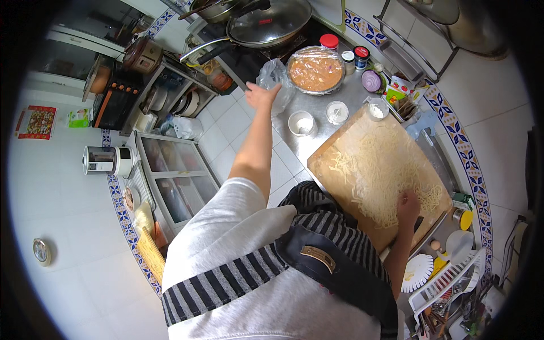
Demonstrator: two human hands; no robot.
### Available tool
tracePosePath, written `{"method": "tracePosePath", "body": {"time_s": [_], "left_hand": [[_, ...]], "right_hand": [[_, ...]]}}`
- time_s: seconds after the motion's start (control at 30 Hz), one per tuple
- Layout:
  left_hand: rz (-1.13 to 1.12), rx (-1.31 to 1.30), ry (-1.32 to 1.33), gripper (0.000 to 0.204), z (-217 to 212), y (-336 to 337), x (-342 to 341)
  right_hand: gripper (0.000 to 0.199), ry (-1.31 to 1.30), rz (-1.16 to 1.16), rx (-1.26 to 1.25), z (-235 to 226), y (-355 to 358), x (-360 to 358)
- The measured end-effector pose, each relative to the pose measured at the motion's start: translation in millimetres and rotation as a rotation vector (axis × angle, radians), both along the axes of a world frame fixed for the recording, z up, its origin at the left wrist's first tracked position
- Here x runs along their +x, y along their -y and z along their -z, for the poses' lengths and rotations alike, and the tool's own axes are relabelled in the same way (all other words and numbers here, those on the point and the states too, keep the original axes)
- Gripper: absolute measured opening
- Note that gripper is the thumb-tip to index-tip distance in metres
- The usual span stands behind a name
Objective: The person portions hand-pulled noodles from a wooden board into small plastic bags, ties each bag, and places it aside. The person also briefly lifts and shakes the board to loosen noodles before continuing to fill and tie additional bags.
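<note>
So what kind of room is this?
It looks like a kitchen: there are noodles spread out on a wooden board, and a big lidded pan near the back.

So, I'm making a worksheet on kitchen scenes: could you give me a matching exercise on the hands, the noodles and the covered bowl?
Column one:
1. Noodles
2. Bowl of orange mixture
3. Left hand
4. Right hand

Column two:
A. Beside a clear plastic bag, fingers spread
B. Covered with clear wrap
C. At the noodles, lower in the picture
D. Strewn over the wooden board

Pairs: 1-D, 2-B, 3-A, 4-C
</note>
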State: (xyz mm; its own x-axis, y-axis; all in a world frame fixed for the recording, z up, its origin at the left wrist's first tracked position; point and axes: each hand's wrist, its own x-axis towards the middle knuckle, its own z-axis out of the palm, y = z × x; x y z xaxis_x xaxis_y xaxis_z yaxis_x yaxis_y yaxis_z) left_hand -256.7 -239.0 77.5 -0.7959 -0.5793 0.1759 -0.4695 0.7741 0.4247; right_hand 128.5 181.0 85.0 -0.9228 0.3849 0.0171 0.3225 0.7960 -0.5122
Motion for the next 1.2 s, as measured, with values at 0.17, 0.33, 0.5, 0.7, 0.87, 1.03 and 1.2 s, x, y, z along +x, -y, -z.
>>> {"method": "tracePosePath", "body": {"time_s": [0.17,0.33,0.5,0.7,0.87,1.03,1.2], "left_hand": [[0.059,0.802,-0.201,0.048,29.5,45.1,-3.1],[0.338,1.127,-0.392,0.023,-58.7,22.6,91.1],[0.499,1.383,-0.199,0.025,-126.7,-48.8,163.0],[0.688,1.682,-0.086,0.035,-164.4,-90.0,200.7],[0.704,1.893,0.037,0.035,-173.4,-92.7,207.8],[0.647,2.117,0.136,0.035,-167.8,-87.5,197.4],[0.702,2.464,0.308,0.041,-165.9,-86.3,189.8]], "right_hand": [[0.014,-0.002,-0.113,-0.115,-20.2,40.7,-18.9],[0.018,-0.219,-0.275,-0.195,-98.3,91.6,-62.1],[0.026,-0.502,-0.669,-0.179,-185.8,137.9,-114.5],[0.038,-0.520,-0.761,0.043,-217.3,157.4,-119.3],[0.049,-0.201,-0.757,0.091,-211.5,141.0,-92.9],[0.046,-0.237,-0.703,0.187,-206.7,131.2,-83.4],[0.047,-0.203,-0.636,0.254,-210.0,127.4,-78.6]]}}
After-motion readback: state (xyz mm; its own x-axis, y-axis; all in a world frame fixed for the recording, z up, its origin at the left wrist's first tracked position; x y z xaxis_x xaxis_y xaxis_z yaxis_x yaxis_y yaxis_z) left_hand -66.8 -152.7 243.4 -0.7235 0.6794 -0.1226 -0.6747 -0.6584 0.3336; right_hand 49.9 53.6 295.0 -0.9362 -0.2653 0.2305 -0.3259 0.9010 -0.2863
